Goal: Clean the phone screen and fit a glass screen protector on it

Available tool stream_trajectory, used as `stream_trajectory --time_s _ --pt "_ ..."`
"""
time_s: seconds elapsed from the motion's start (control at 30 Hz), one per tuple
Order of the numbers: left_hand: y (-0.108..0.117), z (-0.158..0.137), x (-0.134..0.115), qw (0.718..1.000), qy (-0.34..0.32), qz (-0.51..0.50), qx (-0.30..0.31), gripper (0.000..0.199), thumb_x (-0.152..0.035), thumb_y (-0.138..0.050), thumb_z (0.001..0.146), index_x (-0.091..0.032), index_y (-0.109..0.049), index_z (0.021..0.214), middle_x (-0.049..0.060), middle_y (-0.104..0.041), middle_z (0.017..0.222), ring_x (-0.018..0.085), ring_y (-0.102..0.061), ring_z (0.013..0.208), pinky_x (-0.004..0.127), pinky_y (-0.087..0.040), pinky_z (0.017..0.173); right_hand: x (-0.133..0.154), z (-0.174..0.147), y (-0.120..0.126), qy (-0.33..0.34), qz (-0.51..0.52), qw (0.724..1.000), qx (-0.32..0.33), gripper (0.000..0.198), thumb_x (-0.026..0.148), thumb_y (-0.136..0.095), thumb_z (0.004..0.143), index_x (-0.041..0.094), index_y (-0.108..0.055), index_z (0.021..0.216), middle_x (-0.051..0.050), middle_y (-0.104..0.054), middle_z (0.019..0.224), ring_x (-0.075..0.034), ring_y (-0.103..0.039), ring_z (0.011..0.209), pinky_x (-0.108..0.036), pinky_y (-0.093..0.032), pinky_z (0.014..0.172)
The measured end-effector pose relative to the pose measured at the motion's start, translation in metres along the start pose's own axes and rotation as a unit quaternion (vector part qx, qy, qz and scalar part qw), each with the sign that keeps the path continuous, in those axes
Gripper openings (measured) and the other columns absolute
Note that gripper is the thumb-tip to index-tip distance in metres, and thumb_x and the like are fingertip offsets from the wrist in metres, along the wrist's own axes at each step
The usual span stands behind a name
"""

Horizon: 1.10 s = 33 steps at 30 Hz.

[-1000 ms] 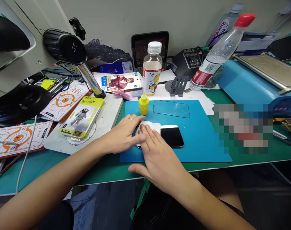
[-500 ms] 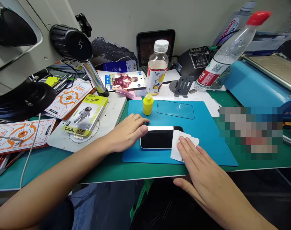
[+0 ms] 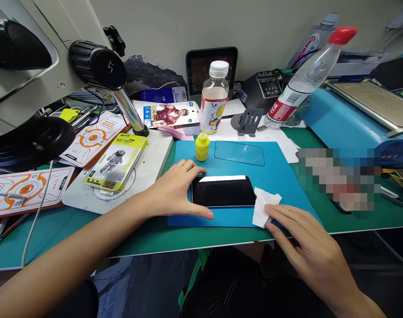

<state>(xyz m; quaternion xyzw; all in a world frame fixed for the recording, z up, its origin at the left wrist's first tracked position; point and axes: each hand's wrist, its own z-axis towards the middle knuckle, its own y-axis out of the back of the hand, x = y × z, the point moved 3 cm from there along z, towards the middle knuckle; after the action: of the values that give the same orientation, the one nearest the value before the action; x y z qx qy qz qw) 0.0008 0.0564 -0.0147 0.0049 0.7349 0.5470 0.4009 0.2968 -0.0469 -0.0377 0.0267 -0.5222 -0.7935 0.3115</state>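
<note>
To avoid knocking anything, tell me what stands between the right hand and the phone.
Only the wipe, pinched by the right hand at the right end of the phone; nothing else visible does.

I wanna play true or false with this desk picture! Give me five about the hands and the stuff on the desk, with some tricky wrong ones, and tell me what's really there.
1. The right hand pinches the white wipe. True.
2. The left hand is squeezing the yellow squeeze bottle. False: the left hand is spread around the left end of the smartphone, and the yellow squeeze bottle stands apart from it.
3. The smartphone lies on the blue mat. True.
4. The drink bottle behind the yellow squeeze bottle has a red cap. False: the drink bottle's cap is white.
5. The battery package has an astronaut pictured on it. True.
</note>
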Motion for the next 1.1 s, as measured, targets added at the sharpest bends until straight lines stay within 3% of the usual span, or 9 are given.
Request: stream_trajectory --time_s 0.13,0.3,0.4,0.47,0.6,0.7,0.8,0.93,1.1 --pt "0.000 0.000 0.000 1.000 0.005 -0.013 -0.013 0.088 -0.080 -0.077 0.070 -0.021 -0.057 0.132 0.011 -0.059 0.126 0.035 -0.054 0.122 0.052 -0.050 0.104 -0.008 0.018 0.007 -0.015 0.017 1.000 0.005 0.011 0.024 -0.065 0.097 0.026 -0.075 0.102 -0.006 -0.076 0.101 -0.026 -0.072 0.095 -0.044 -0.059 0.087" --pt "0.000 -0.001 -0.001 0.999 -0.004 0.034 0.001 0.090 -0.082 -0.076 0.069 -0.019 -0.057 0.131 0.012 -0.058 0.128 0.034 -0.054 0.120 0.050 -0.049 0.103 -0.023 0.051 0.030 -0.022 -0.060 0.994 -0.091 0.012 0.022 -0.066 0.095 0.027 -0.075 0.101 -0.009 -0.076 0.098 -0.031 -0.073 0.091 -0.049 -0.058 0.088" --pt "0.002 -0.002 0.001 0.995 -0.032 0.091 0.001 0.091 -0.085 -0.074 0.069 -0.017 -0.058 0.127 0.013 -0.058 0.124 0.034 -0.055 0.113 0.048 -0.048 0.099 -0.024 0.063 0.029 -0.006 -0.073 0.996 -0.057 0.018 0.026 -0.063 0.097 0.025 -0.077 0.108 -0.011 -0.078 0.104 -0.033 -0.073 0.097 -0.052 -0.058 0.091" --pt "0.004 -0.003 0.003 0.992 -0.043 0.120 -0.004 0.089 -0.087 -0.072 0.069 -0.017 -0.060 0.122 0.012 -0.059 0.120 0.033 -0.055 0.109 0.046 -0.048 0.096 -0.019 0.070 0.023 -0.005 -0.058 0.998 -0.014 0.028 0.031 -0.060 0.099 0.022 -0.075 0.121 -0.013 -0.077 0.117 -0.034 -0.071 0.108 -0.053 -0.057 0.096" --pt "0.007 -0.004 0.005 0.989 -0.044 0.143 -0.010 0.078 -0.083 -0.071 0.074 -0.019 -0.061 0.117 0.010 -0.059 0.115 0.032 -0.056 0.107 0.045 -0.047 0.092 0.000 0.100 0.011 -0.044 0.008 0.999 -0.003 0.040 0.039 -0.062 0.099 0.022 -0.068 0.135 -0.012 -0.073 0.134 -0.032 -0.067 0.124 -0.049 -0.057 0.102" --pt "0.007 -0.003 0.004 0.990 -0.047 0.136 -0.006 0.064 -0.072 -0.073 0.080 -0.020 -0.060 0.115 0.009 -0.060 0.113 0.030 -0.056 0.106 0.044 -0.049 0.091 0.012 0.139 -0.013 -0.048 0.076 0.994 0.067 0.051 0.045 -0.064 0.097 0.022 -0.063 0.142 -0.011 -0.071 0.139 -0.033 -0.067 0.126 -0.054 -0.055 0.105" --pt "0.006 -0.002 0.004 0.991 -0.055 0.124 -0.011 0.060 -0.068 -0.073 0.082 -0.020 -0.059 0.115 0.009 -0.059 0.113 0.030 -0.057 0.106 0.045 -0.050 0.091 0.019 0.174 -0.042 -0.021 0.088 0.990 0.108 0.065 0.039 -0.069 0.091 0.018 -0.053 0.150 -0.015 -0.064 0.148 -0.037 -0.061 0.133 -0.057 -0.050 0.107" --pt "0.005 0.000 0.005 0.992 -0.054 0.114 -0.010 0.058 -0.065 -0.075 0.081 -0.018 -0.059 0.113 0.009 -0.059 0.110 0.030 -0.056 0.106 0.045 -0.050 0.091 0.027 0.201 -0.067 -0.020 0.110 0.985 0.128 0.056 0.036 -0.070 0.089 0.015 -0.059 0.139 -0.015 -0.071 0.133 -0.034 -0.065 0.119 -0.048 -0.050 0.097" --pt "0.006 0.000 0.005 0.993 -0.053 0.104 -0.011 0.057 -0.062 -0.078 0.080 -0.018 -0.059 0.111 0.008 -0.059 0.109 0.029 -0.057 0.105 0.043 -0.050 0.091 0.031 0.208 -0.067 -0.040 0.166 0.979 0.112 0.032 0.031 -0.070 0.087 0.016 -0.068 0.115 -0.009 -0.076 0.113 -0.027 -0.068 0.099 -0.039 -0.047 0.083"
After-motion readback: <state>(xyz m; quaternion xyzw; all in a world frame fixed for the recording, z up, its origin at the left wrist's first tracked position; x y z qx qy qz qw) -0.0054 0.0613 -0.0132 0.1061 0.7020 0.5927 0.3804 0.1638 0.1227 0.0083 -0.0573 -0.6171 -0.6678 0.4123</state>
